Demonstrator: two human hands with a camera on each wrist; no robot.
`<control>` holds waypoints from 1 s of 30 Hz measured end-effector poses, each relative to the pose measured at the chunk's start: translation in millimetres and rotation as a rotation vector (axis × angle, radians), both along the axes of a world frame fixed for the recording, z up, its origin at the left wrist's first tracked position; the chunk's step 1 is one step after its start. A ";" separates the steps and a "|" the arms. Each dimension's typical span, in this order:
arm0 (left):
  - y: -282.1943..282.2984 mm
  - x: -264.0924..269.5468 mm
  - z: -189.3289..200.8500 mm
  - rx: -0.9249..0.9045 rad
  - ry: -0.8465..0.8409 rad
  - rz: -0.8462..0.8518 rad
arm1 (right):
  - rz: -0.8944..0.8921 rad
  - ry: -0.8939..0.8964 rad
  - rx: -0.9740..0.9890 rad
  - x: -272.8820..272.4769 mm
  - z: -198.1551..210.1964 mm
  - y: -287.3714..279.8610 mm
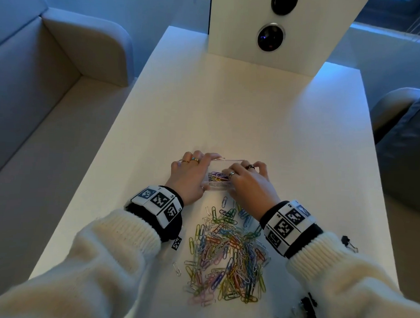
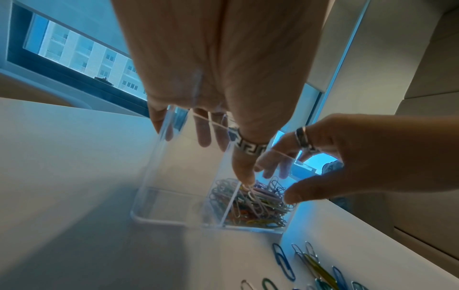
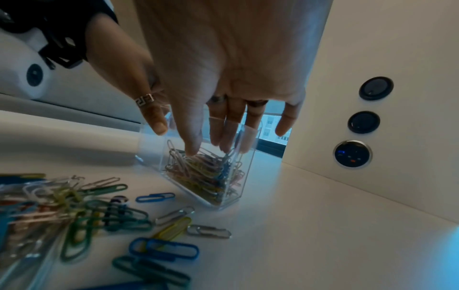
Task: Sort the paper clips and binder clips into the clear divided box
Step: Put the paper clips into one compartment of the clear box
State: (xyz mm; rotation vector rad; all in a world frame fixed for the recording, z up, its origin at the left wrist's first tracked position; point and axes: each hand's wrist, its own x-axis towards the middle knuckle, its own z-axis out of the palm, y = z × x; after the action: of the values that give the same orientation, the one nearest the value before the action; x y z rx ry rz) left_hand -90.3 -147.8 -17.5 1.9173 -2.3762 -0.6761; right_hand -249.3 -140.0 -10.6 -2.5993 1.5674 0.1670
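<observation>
The clear divided box (image 1: 215,185) (image 2: 161,206) (image 3: 233,202) stands on the white table (image 1: 230,107) just beyond a heap of loose coloured paper clips (image 1: 227,254) (image 3: 62,206). Its right compartment holds paper clips (image 2: 255,204) (image 3: 208,176); the left one looks empty. My left hand (image 1: 194,175) (image 2: 223,159) grips the box's left end, fingers behind the far wall, ringed thumb at the divider. My right hand (image 1: 245,178) (image 3: 211,148) (image 2: 288,180) holds the right end, thumb at the near wall by the clips, fingers at the far wall. Black binder clips (image 1: 306,307) lie by my right sleeve.
A white upright panel with round sockets (image 1: 270,37) stands at the table's far end. A sofa (image 1: 52,70) runs along the left and a cushioned seat (image 1: 404,142) is at the right. One more binder clip (image 1: 349,243) lies near the right table edge.
</observation>
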 end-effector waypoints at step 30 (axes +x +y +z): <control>104.4 -2.9 -28.3 0.095 0.186 0.091 | -0.188 -0.218 0.434 -52.2 -39.5 54.3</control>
State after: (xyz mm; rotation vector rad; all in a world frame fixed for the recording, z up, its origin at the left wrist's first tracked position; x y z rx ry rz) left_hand -93.2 -43.4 -45.8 1.8906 -2.1702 -0.9312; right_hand -301.4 -85.7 -50.1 -2.0578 1.4909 0.1775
